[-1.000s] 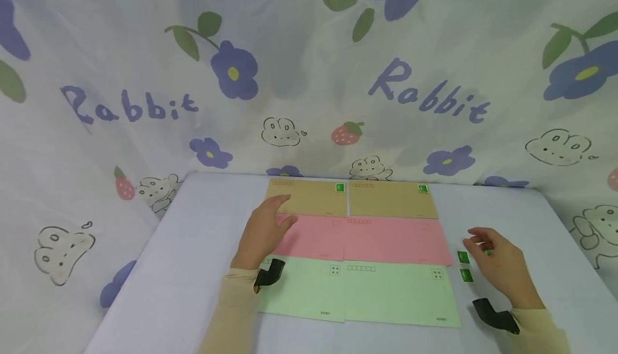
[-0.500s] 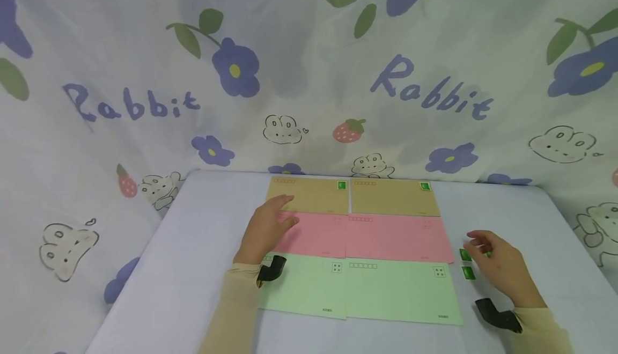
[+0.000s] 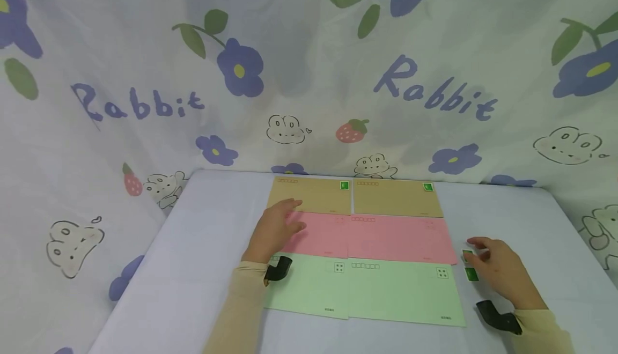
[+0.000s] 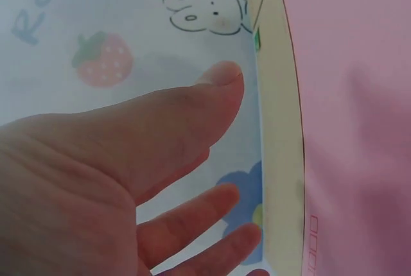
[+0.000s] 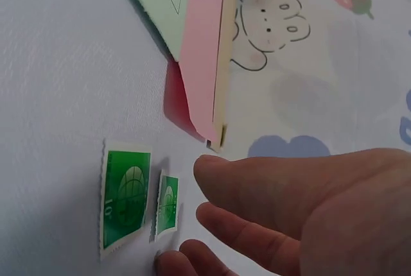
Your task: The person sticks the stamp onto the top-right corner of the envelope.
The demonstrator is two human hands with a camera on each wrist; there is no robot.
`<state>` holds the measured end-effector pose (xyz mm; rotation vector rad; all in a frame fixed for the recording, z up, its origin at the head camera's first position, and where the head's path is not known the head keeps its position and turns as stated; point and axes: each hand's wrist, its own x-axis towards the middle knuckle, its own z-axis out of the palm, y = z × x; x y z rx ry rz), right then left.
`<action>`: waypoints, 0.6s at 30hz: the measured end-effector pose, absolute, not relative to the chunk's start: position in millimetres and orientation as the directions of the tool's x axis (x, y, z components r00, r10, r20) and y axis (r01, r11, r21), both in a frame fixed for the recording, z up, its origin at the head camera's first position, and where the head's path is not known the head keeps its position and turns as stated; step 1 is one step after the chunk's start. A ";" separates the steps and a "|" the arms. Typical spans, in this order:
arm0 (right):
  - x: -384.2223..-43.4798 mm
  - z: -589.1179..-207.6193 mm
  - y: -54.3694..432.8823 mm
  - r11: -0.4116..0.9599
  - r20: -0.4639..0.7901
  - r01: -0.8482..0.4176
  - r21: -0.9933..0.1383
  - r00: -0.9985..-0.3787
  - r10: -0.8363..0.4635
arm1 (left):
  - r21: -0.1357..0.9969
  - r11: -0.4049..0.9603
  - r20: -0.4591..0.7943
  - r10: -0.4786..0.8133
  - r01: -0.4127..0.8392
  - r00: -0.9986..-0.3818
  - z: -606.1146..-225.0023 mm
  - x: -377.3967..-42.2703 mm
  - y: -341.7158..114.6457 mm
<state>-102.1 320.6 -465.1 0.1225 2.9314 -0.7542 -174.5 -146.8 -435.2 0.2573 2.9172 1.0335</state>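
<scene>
My right hand (image 3: 502, 271) is over the white table beside two loose green postage stamps at the right. The nearer stamp (image 3: 471, 274) lies in full view; the farther stamp (image 3: 467, 255) is partly covered by my thumb. In the right wrist view, thumb and fingers are apart, with fingertips close to the smaller-looking stamp (image 5: 168, 205). My left hand (image 3: 272, 233) hovers with fingers spread and relaxed over the left pink envelope (image 3: 321, 238) and left tan envelope (image 3: 314, 198), holding nothing.
To the right are another pink envelope (image 3: 401, 238) and a tan envelope (image 3: 396, 201). Both tan ones bear a green stamp at the upper right corner. Two pale green envelopes (image 3: 405, 295) lie in the front row. A patterned cloth (image 3: 318, 75) hangs behind the table (image 3: 188, 268).
My right hand has shifted slightly nearer, its thumb now over the farther stamp. A bit of green seen earlier by its fingers is hidden now. The left hand keeps its pose.
</scene>
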 end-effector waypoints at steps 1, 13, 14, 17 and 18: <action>-102.1 -465.3 320.9 0.876 -0.129 0.105 -0.470 -0.990 0.050 | 0.624 0.768 0.016 0.172 0.144 -0.985 -435.5 -174.3 -146.2; -101.2 -462.1 319.9 0.893 -0.184 0.130 -0.432 -0.981 0.054 | 0.550 0.821 -0.019 0.195 0.153 -0.981 -438.0 -171.2 -142.8; -101.1 -461.6 319.8 0.894 -0.187 0.128 -0.430 -0.981 0.050 | 0.542 0.825 -0.016 0.198 0.158 -0.980 -438.4 -171.0 -143.2; -100.7 -460.9 319.2 0.897 -0.187 0.113 -0.427 -0.982 0.035 | 0.516 0.839 -0.012 0.209 0.173 -0.978 -439.8 -171.0 -144.9; -100.4 -460.8 319.0 0.899 -0.184 0.106 -0.425 -0.983 0.028 | 0.507 0.843 -0.010 0.214 0.180 -0.977 -440.5 -171.2 -145.6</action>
